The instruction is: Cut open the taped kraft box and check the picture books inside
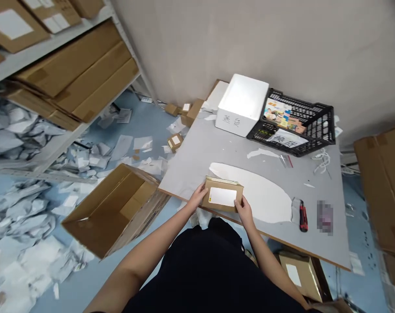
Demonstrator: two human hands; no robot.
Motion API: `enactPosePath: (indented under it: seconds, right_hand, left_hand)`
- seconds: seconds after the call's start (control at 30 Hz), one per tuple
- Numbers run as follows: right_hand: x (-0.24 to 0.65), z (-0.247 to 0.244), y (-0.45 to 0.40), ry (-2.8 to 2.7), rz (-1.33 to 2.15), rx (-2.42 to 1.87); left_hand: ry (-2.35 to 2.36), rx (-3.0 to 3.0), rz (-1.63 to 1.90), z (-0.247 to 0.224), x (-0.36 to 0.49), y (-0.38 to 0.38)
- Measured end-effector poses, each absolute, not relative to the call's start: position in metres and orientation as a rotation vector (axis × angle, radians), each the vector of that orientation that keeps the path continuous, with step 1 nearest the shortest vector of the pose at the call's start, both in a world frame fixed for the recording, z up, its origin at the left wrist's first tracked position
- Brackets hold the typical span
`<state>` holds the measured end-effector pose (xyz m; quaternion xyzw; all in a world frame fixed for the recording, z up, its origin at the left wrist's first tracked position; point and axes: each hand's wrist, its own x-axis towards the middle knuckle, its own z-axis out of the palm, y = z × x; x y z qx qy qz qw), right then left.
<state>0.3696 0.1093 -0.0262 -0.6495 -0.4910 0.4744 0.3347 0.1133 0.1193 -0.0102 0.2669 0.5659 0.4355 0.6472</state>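
A small brown cardboard box (pixel 223 208) with a white label on its face is held above the near edge of the grey table (pixel 197 152). My left hand (pixel 197 196) grips its left end, and my right hand (pixel 244 209) grips its lower right corner. Behind and to the right of the box, a long white rounded sheet (pixel 265 195) lies flat on the table. A red and black cutter (pixel 303 216) rests by the sheet's right end.
At the table's back stand a white foam box (pixel 242 104) and a black crate (pixel 293 148) holding printed packets. Left of the table is an open carton (pixel 119 208). Shelving (pixel 57 37) with cartons stands at the left; crumpled wrappings (pixel 28 217) cover the floor there.
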Motion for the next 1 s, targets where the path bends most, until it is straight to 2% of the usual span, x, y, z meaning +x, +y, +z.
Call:
enactPosePath:
  seconds: [0.2,0.47,0.77,1.0]
  right_hand:
    - [0.456,-0.041,0.088,-1.160,1.160,-1.806]
    - [0.552,-0.060,0.120,-1.184,1.162,-1.986]
    - [0.567,-0.078,0.155,-1.144,1.300,-1.891]
    - [0.569,-0.073,0.168,-0.992,1.404,-1.701]
  left_hand:
    - [1.258,0.726,0.811,-0.002,0.201,0.146]
    - [1.368,0.754,0.701,-0.018,0.298,0.175]
    - [1.424,0.799,0.728,-0.055,0.310,0.186]
    - [1.413,0.718,0.647,-0.050,0.313,0.193]
